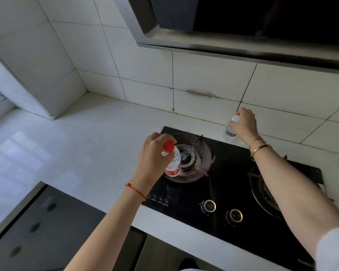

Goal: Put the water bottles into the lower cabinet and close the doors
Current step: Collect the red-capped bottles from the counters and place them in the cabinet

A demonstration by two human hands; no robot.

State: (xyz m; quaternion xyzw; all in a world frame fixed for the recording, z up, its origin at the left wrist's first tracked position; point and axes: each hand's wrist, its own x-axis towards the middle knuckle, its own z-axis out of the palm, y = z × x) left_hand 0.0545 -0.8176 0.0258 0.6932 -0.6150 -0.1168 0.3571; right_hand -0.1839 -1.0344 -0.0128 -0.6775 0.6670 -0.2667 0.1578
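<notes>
My left hand (155, 159) is shut on a clear water bottle with a red cap and red label (172, 163), held above the left burner of the stove. My right hand (245, 124) reaches to the back of the counter and grips a second clear bottle with a white cap (230, 130), which stands against the tiled wall behind the stove. A dark lower cabinet door (37, 231) stands open at the lower left, below the counter edge.
A black glass gas stove (213, 192) with two burners and two knobs is set into the white counter (76, 143). A range hood (223, 26) hangs overhead. Tiled walls close the back and left.
</notes>
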